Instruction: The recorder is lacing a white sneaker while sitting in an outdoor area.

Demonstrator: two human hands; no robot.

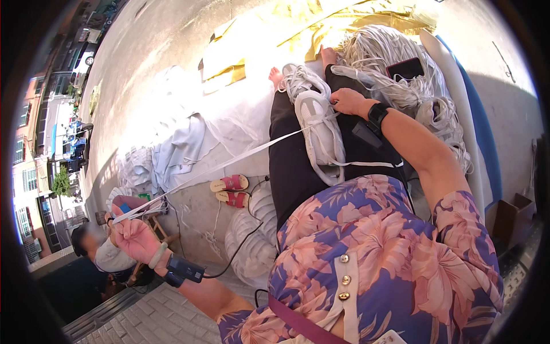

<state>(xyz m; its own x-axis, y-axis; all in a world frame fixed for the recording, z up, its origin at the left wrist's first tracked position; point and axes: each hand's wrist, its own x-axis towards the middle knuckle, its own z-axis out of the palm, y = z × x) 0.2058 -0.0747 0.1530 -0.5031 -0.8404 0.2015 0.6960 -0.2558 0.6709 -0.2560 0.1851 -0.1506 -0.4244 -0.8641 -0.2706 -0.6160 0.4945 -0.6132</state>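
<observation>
A white sneaker [317,129] lies along my outstretched legs, with laces across its front. From it a flat white shoelace [229,162] runs taut, far out to the left. My left hand [136,238] is closed on that lace, the strand passing at its fingertips. Beside the shoe's right edge, my right hand [348,102] has its fingers pinched on a lace at the eyelets; part of the grip is hidden. Another strand crosses my right thigh near my waist. Beyond the sneaker's toe, more white laces [296,79] lie bunched between my shins.
To the right sits a big heap of white laces [378,49] with a black phone [405,69] on it. Pink sandals [230,183] and coiled white bundles [252,243] are at my left. Another person [103,258] sits far left. A brown box [510,221] stands right.
</observation>
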